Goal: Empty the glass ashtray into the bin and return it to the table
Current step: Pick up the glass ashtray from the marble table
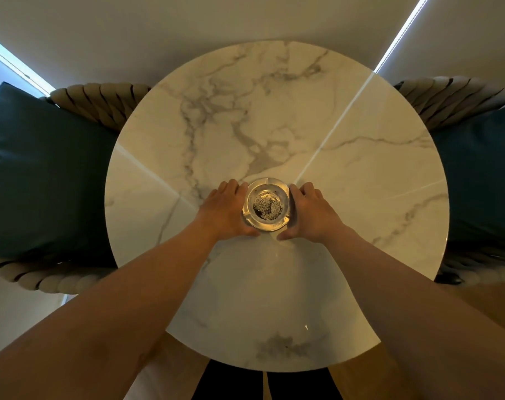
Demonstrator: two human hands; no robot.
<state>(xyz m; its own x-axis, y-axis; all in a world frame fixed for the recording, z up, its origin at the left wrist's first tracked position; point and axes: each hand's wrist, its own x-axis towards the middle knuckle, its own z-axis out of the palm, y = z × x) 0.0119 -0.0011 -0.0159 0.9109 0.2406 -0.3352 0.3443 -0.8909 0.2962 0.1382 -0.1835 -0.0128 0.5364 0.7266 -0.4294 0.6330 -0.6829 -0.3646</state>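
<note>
A round glass ashtray [266,205] with grey ash in its bowl rests near the middle of a round white marble table [274,125]. My left hand [229,210] is cupped against the ashtray's left side, thumb curled under its near edge. My right hand [306,213] presses against the right side in the same way. Both hands clasp the ashtray between them, and it still sits on the tabletop. No bin is in view.
Two woven rope-back chairs with dark teal cushions flank the table, one on the left [43,168] and one on the right [482,174]. Wooden floor [476,307] shows at the lower right. My dark trousers [263,385] are at the table's near edge.
</note>
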